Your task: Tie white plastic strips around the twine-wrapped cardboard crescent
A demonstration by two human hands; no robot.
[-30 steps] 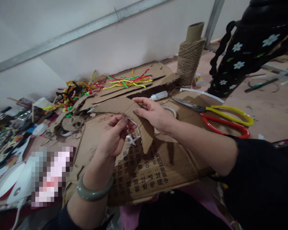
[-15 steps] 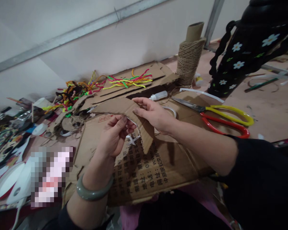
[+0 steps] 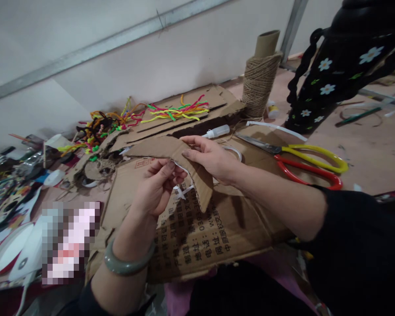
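My right hand (image 3: pixel 209 158) grips a crescent-shaped piece of cardboard (image 3: pixel 200 183) from its far side, thumb on top. My left hand (image 3: pixel 159 182) is closed in a pinch on a thin white strip (image 3: pixel 182 167) that runs along the inner edge of that piece. What lies deeper between the left fingers is hidden. Below the hands, small crossed white strips (image 3: pixel 182 192) rest near a large printed cardboard sheet (image 3: pixel 191 259). A white ring of strip or tape (image 3: pixel 234 152) lies just beyond my right wrist.
Scissors (image 3: pixel 278 150) with yellow and red handles lie to the right. Behind are a small squeeze bottle (image 3: pixel 219 131), a twine spool (image 3: pixel 260 83), and colourful pipe cleaners (image 3: pixel 177 112). A black flowered tumbler (image 3: pixel 335 74) stands at right. Clutter and a white corded tool (image 3: pixel 28 252) fill the left.
The crescent cardboard has tilted slightly, its lower tip shifting a little to the right. Both hands keep nearly the same hold and place.
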